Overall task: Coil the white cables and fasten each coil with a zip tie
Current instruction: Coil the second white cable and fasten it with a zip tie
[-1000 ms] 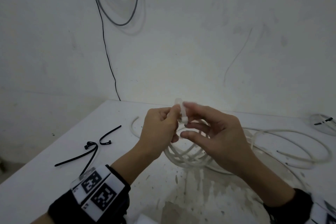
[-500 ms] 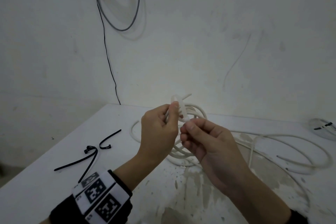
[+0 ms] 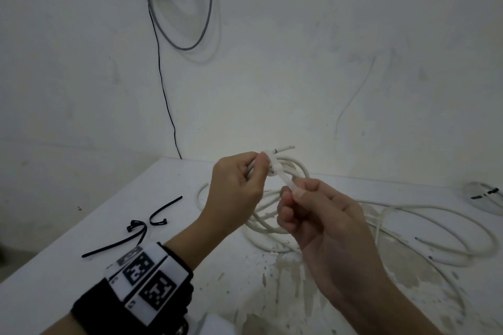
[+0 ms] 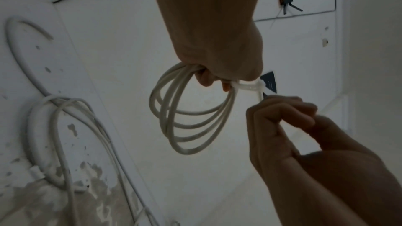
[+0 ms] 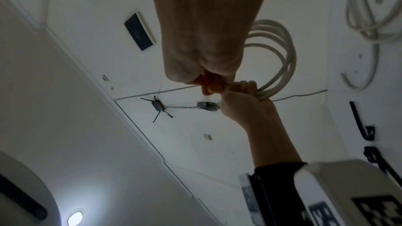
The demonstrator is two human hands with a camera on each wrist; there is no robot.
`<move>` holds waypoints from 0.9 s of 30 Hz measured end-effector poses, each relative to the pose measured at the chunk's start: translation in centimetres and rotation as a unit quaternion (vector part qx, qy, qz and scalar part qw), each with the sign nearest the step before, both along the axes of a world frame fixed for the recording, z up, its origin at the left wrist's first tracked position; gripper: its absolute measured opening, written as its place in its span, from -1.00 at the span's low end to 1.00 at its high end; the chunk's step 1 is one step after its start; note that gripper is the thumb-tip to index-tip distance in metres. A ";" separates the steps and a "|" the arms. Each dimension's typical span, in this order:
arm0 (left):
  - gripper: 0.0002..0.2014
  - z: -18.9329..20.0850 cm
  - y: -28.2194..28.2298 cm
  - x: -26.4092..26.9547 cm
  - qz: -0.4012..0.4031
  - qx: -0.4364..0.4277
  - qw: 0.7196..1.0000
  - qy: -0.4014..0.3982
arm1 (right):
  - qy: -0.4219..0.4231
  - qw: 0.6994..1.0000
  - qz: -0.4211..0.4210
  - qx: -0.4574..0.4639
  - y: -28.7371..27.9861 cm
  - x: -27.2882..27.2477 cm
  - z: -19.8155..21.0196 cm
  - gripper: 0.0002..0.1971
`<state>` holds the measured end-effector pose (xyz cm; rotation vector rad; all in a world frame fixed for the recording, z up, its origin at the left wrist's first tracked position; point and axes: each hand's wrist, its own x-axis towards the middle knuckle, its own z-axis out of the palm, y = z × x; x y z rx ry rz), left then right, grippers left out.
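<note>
My left hand grips a coil of white cable and holds it up above the table; the loops hang below the fist. A white zip tie is wrapped round the bundle next to my left thumb. My right hand pinches the tie's tail between thumb and fingers, just right of and below the left hand. In the left wrist view the zip tie circles the strands, its tail running down into my right hand. The right wrist view shows the coil behind both fists.
More loose white cable lies in wide loops on the white table at right. Black zip ties lie at the left. A coil bound with a black tie sits at the far right edge. Wall close behind.
My right hand changed from open fingers near the tie to a pinch on its tail and drew it down and right. The coil rose slightly in my left hand.
</note>
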<state>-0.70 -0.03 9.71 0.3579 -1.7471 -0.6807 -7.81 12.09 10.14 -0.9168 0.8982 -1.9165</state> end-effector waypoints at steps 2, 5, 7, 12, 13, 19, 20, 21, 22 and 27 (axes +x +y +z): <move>-0.51 -0.1 -0.3 0.3 -0.003 -0.026 1.000 -0.008 | 0.049 0.999 0.004 0.021 0.3 -0.3 0.1 -0.73; -0.52 -0.3 -0.3 0.5 -0.003 -0.062 0.998 -0.016 | 0.089 0.994 0.024 0.067 0.1 -1.0 0.1 -0.82; -0.55 -0.6 -0.1 0.4 -0.009 -0.078 0.997 -0.027 | 0.092 0.992 0.033 0.073 0.0 -1.0 0.1 -0.91; -0.66 -1.1 -0.4 0.3 -0.020 -0.120 0.991 -0.058 | 0.050 0.996 0.041 0.060 0.1 -1.3 -0.3 -0.78; -0.68 -1.1 -0.5 0.4 -0.030 -0.140 0.988 -0.067 | 0.030 0.997 0.045 0.057 0.4 -1.3 -0.1 -0.80; -0.69 -1.2 -1.6 0.4 -0.043 -0.211 0.970 -0.113 | 0.014 0.996 0.060 0.060 1.2 -1.2 0.3 -0.82; -0.68 -1.4 -1.7 0.4 -0.037 -0.213 0.968 -0.125 | 0.030 0.994 0.064 0.086 1.0 -1.4 0.2 -0.81; -0.67 -1.7 -1.7 0.4 -0.035 -0.212 0.967 -0.140 | 0.050 0.990 0.070 0.115 0.8 -1.6 0.3 -0.79; -0.65 -2.1 -1.6 0.4 -0.038 -0.210 0.964 -0.157 | 0.071 0.984 0.078 0.142 0.7 -1.9 0.2 -0.79; -0.57 -3.0 -1.2 0.3 -0.067 -0.174 0.960 -0.207 | 0.096 0.975 0.063 0.190 -0.3 -2.7 -0.4 -0.73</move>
